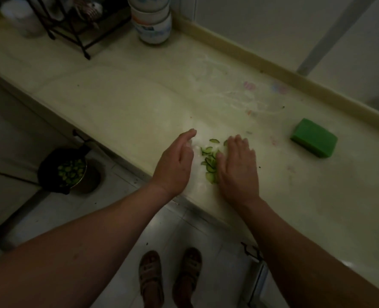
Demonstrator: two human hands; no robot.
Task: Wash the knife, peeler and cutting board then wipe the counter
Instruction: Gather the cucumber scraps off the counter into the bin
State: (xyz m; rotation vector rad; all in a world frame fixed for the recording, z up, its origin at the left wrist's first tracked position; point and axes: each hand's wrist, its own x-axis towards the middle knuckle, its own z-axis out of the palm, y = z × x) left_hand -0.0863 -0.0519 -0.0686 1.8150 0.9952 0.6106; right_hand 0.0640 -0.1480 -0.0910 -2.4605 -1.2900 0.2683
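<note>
Both unclenched hands, left hand (175, 161) and right hand (237, 165), are seemingly herding thin green cucumber peelings (208, 163) across the pale cream counter (117, 103) left of the green rectangular sponge (314, 137), best kept pressing low together.

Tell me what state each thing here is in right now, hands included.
Left hand: open, on edge left of the cucumber peels.
Right hand: open, palm down, touching the peels.
Cucumber peels: loose heap on the counter between both hands.
Green sponge: lying on the counter, untouched, apart from the hands.
Counter: streaked with whitish smears toward the wall.
Bin: on the floor, open, green scraps inside.
</note>
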